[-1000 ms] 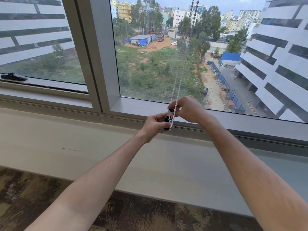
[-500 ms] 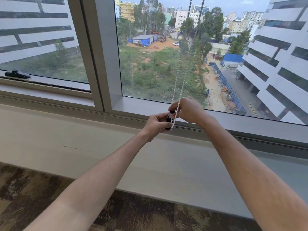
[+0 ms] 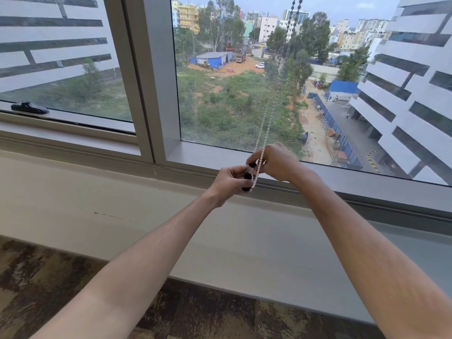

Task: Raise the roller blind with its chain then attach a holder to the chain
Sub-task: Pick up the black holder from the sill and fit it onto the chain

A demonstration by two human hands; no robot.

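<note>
At frame centre, just above the sill, we are gripping the black holder [image 3: 249,177] in our left hand [image 3: 232,183], its long axis near vertical. Our right hand [image 3: 277,161] is pinching the bead chain [image 3: 263,133], which is running upward toward the frame's top.

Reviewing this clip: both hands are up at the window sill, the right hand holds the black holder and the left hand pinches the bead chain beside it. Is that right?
Not quite: the hands are swapped. In the head view the left hand grips the black holder, while the right hand pinches the bead chain beside it. Both hands are indeed up at the window sill.
</note>
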